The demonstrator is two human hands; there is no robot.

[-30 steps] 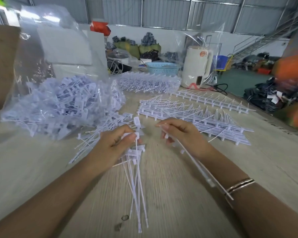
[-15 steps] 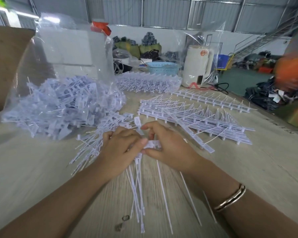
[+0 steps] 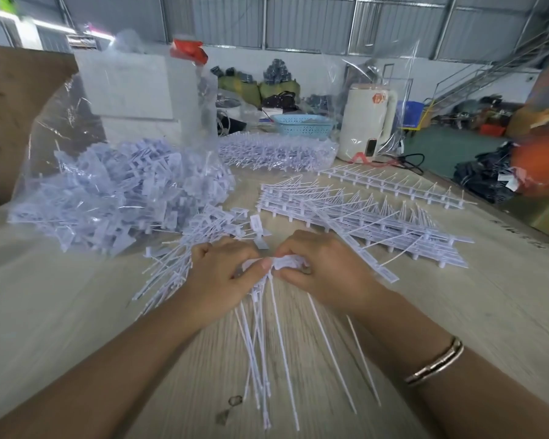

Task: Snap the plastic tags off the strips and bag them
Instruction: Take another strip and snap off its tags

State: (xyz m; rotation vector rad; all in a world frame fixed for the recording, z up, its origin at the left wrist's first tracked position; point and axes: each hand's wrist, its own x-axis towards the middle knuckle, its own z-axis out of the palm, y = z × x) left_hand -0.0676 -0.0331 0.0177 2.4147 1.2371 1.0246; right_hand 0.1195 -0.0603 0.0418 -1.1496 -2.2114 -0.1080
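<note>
Holding a cluster of white plastic tags (image 3: 287, 263) between both hands, I have my left hand (image 3: 217, 277) and right hand (image 3: 325, 272) pressed close together at the middle of the wooden table (image 3: 61, 312). My left thumb and fingers curl round the tag heads on one side, and my right thumb and fingers pinch them on the other, so the two grips meet on the same small bunch. The tags' long thin tails (image 3: 267, 350) fan out from under my hands toward me, lying across the table between my forearms. A metal bangle (image 3: 435, 364) sits on my right wrist.

Just beyond my left hand lies a loose heap of separated tags (image 3: 184, 258) on the table. Behind that, to the left, an open clear plastic bag (image 3: 121, 191) is filled with a large mound of tags. To the right of my hands, a stack of uncut tag strips (image 3: 362, 213) lies flat, their tags still attached in rows, and one more single strip (image 3: 390, 183) lies beyond it. Farther back sits a second clear bag of strips (image 3: 276, 152).

At the far end of the table stand a pale blue basket (image 3: 303, 123) and a cream-coloured appliance (image 3: 366, 122). A warehouse with corrugated metal walls shows behind, somewhat blurred.
</note>
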